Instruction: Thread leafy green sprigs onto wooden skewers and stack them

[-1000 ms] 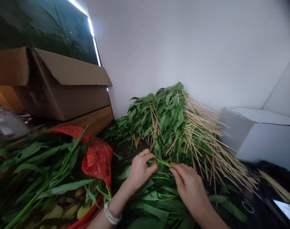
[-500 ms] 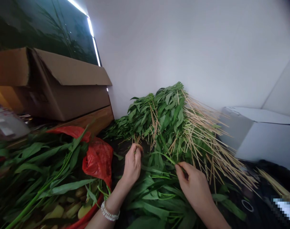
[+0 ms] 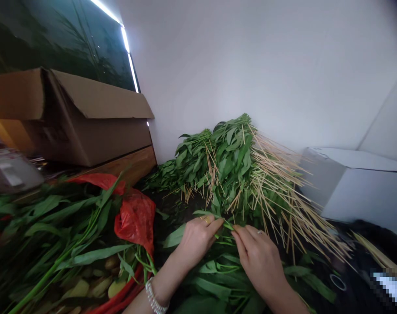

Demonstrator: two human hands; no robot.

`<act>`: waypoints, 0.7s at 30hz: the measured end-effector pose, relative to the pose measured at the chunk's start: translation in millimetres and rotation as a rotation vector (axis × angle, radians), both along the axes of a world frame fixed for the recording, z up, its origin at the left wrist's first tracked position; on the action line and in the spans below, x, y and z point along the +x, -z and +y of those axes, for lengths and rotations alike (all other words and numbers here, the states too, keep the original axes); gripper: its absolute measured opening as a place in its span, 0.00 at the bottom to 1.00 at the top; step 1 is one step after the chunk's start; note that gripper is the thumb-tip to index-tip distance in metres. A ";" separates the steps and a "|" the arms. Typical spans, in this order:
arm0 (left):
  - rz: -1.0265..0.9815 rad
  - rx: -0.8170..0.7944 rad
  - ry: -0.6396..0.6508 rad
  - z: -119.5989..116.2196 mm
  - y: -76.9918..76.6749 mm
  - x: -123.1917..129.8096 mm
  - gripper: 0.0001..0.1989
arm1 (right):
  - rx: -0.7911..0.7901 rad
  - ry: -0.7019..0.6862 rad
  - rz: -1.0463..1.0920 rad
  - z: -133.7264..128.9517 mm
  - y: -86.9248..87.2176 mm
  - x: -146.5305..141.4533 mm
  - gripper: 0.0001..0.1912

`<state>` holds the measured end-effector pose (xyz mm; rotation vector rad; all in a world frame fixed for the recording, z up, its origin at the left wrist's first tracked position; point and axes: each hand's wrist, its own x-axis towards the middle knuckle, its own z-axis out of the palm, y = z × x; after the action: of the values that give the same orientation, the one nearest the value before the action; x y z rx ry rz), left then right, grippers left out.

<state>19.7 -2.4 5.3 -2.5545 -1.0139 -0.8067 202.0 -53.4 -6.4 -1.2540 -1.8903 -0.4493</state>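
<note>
My left hand (image 3: 200, 237) and my right hand (image 3: 259, 257) are close together low in the middle of the view. Between their fingertips is a green leafy stem (image 3: 228, 225), which looks like water spinach. Both hands pinch it, a short way apart. A long leaf (image 3: 174, 237) sticks out to the left, beside my left hand. Under the hands lies a loose heap of leafy greens (image 3: 214, 285). Beyond them, bundles of leafy greens (image 3: 232, 150) are stacked against the wall, with many thin wooden skewers (image 3: 283, 183) jutting out to the right.
On the left, a red plastic bag (image 3: 136, 216) holds long-leaved stems (image 3: 51, 248) and pale sliced pieces (image 3: 100, 288). Behind it stands an open cardboard box (image 3: 100, 135). A white box (image 3: 364, 187) sits at the right, with more skewers (image 3: 376, 250) in front of it.
My left hand has moved right and slightly down, from near the stacked bundles to the stem, and now pinches it beside my right hand. My right hand has shifted slightly left.
</note>
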 end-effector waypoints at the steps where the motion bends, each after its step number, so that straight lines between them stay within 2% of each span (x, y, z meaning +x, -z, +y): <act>1: 0.019 0.006 0.003 -0.2 -0.4 0.0 0.11 | 0.000 -0.001 -0.012 0.0 -0.3 0.1 0.14; 4: 0.012 0.038 0.004 -2.3 -1.3 1.5 0.05 | -0.008 -0.004 -0.057 -0.4 -1.6 -0.1 0.14; 8: -0.094 -0.027 -0.035 -5.7 -1.5 5.9 0.06 | -0.079 -0.035 -0.067 -0.7 -1.6 -1.3 0.15; 10: -0.237 -0.148 -0.041 -4.1 -3.6 5.4 0.07 | -0.138 -0.075 -0.009 -0.2 -0.9 0.0 0.14; 13: -0.584 -0.338 -0.065 6.1 -9.8 -4.9 0.08 | -0.198 -0.101 0.097 1.9 -0.4 6.2 0.12; 15: -0.805 -0.382 -0.122 16.1 -13.8 -16.9 0.09 | -0.202 -0.092 0.145 3.9 -0.4 11.4 0.11; 17: -0.906 -0.331 -0.171 24.5 -16.0 -28.2 0.11 | -0.178 -0.083 0.151 5.7 -0.2 14.5 0.10; 21: -0.883 -0.137 -0.166 28.4 -17.1 -38.3 0.11 | -0.122 -0.061 -0.003 5.5 1.8 11.8 0.13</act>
<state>-18.6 26.0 22.4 -2.1446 -1.5153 -1.9392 213.8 -47.9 -8.2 -1.2714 -1.9776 -0.3074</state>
